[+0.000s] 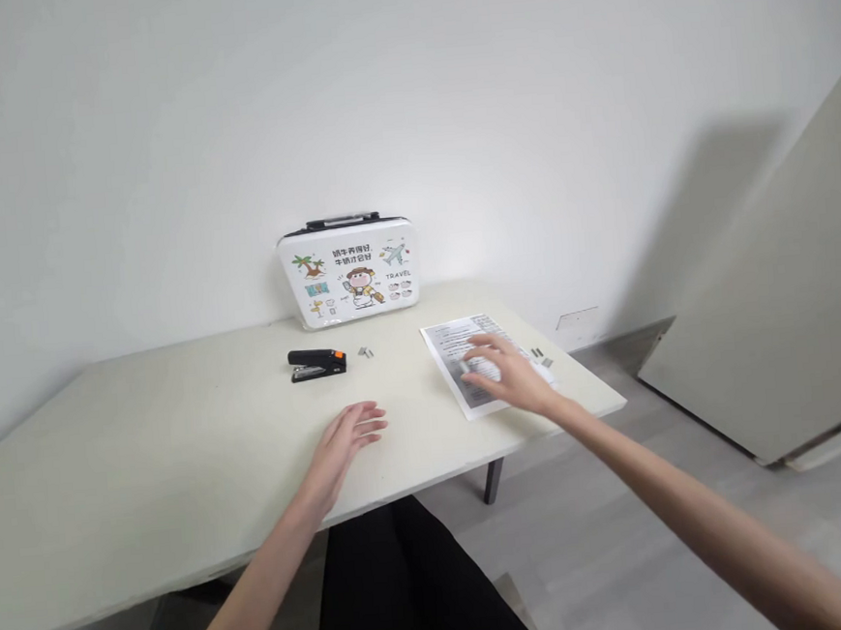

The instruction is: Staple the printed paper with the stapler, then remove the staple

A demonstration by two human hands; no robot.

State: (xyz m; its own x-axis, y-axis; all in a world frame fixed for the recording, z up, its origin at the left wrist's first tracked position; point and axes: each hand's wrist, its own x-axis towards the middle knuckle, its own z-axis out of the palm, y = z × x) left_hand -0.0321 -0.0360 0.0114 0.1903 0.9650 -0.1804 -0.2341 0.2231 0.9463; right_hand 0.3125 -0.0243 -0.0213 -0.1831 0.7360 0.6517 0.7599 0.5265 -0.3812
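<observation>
My left hand (340,452) hovers near the front edge of the table with its fingers loosely stretched and nothing in them. Above a printed sheet of paper (442,352) on the right, my right hand (505,371) pinches a small silvery strip of staples (464,367) between thumb and fingers. Its outline is faint there. A black stapler (318,364) with an orange part lies beyond my left hand. Beside it are a few small staple pieces (366,352). More staple strips (538,353) lie at the right side of the paper, partly behind my right hand.
A white case (348,272) with cartoon travel prints and a dark handle stands against the wall at the back of the pale table (147,453). To the right is a large light panel (774,277) on the grey floor. My legs are below the table edge.
</observation>
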